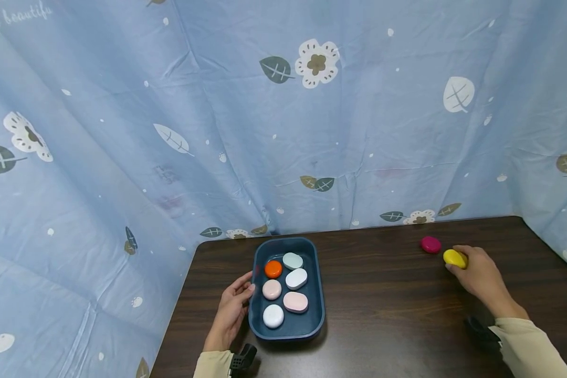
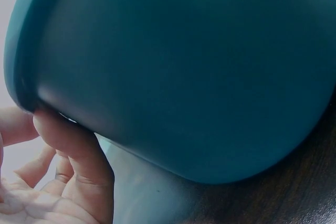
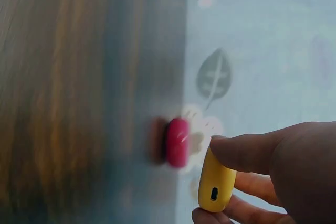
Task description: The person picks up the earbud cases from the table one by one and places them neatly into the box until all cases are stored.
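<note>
In the head view, my right hand [image 1: 482, 275] pinches a yellow earbud case [image 1: 455, 258] between thumb and fingers. A small dark port shows on the yellow case [image 3: 215, 184] in the right wrist view. Just beyond it lies a glossy magenta case [image 1: 431, 244] of similar rounded shape. My left hand [image 1: 231, 312] touches the left side of a dark blue tray [image 1: 317, 315], fingertips against the wall under its rim. Inside the tray are several rounded pieces, among them an orange one [image 1: 273, 269], a pale green one [image 1: 293, 261] and a white one [image 1: 273, 316].
The dark wooden table [image 1: 373, 294] holds the tray left of centre. Blue patterned curtain cloth [image 1: 359, 121] hangs along the back and both sides of the table. Within the tray, the pieces sit in two rough columns, including a pink oval [image 1: 295, 302].
</note>
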Demonstrator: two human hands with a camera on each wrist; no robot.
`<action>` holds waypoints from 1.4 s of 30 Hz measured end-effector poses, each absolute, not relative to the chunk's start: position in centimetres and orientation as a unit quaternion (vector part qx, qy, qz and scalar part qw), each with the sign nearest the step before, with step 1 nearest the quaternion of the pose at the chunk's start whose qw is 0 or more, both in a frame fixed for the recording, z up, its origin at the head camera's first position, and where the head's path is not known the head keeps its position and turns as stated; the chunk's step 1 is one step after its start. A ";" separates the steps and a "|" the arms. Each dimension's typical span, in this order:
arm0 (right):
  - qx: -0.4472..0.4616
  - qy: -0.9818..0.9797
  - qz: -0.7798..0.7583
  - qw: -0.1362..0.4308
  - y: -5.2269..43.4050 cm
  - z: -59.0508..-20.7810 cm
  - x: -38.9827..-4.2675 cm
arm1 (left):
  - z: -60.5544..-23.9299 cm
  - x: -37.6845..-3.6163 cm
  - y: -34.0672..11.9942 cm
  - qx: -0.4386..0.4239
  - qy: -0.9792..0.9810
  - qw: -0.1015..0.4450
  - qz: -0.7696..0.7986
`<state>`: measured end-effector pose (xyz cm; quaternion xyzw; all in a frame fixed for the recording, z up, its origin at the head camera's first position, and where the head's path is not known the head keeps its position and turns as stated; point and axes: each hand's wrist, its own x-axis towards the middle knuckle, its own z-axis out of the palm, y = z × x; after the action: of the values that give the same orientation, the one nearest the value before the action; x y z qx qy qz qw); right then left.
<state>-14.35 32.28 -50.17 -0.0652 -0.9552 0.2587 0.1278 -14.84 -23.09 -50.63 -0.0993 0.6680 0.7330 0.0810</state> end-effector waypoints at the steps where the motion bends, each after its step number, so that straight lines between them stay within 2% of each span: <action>1: -0.059 -0.955 0.260 0.132 31.9 -49.9 -14.2 | -50.6 -14.9 -23.1 -0.100 0.667 0.080 0.734; 13: 0.041 -0.944 0.287 0.156 25.9 -47.3 -12.8 | -50.5 -14.9 -22.9 -0.113 0.670 0.082 0.729; 32: 0.164 -0.921 0.330 0.128 15.3 -45.6 -11.7 | -50.4 -14.9 -22.9 -0.110 0.676 0.083 0.724; 42: 0.208 -0.910 0.348 0.089 10.8 -45.2 -11.6 | -50.4 -14.8 -23.0 -0.104 0.674 0.080 0.727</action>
<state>-11.56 10.78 -45.15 0.2085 -0.9098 0.3477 0.0885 -14.78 -22.96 -50.37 -0.1043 0.6738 0.7271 0.0804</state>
